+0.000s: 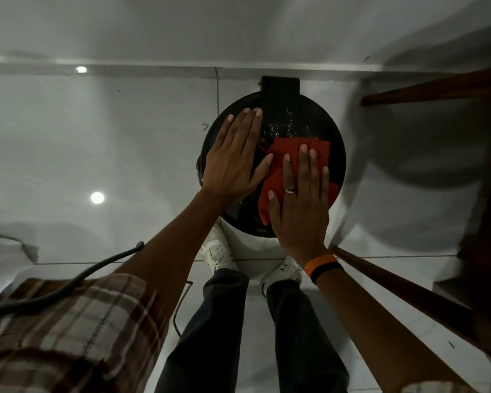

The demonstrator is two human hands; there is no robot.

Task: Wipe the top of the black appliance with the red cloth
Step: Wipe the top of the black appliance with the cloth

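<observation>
The black appliance (pixel 315 123) has a round glossy top and stands on the white floor in front of my feet. A red cloth (pixel 281 160) lies on the middle and right of that top. My right hand (pixel 301 205) presses flat on the cloth, fingers spread and pointing away from me. My left hand (pixel 236 157) lies flat on the bare left part of the top, with its thumb touching the cloth's left edge. Small bright specks show on the top beyond the cloth.
A black cord (pixel 77 282) runs over the floor at the left. Dark wooden furniture legs (pixel 408 287) slant in at the right, one close to my right wrist, another (pixel 437 89) at the upper right. The wall base (pixel 125 69) lies just behind the appliance.
</observation>
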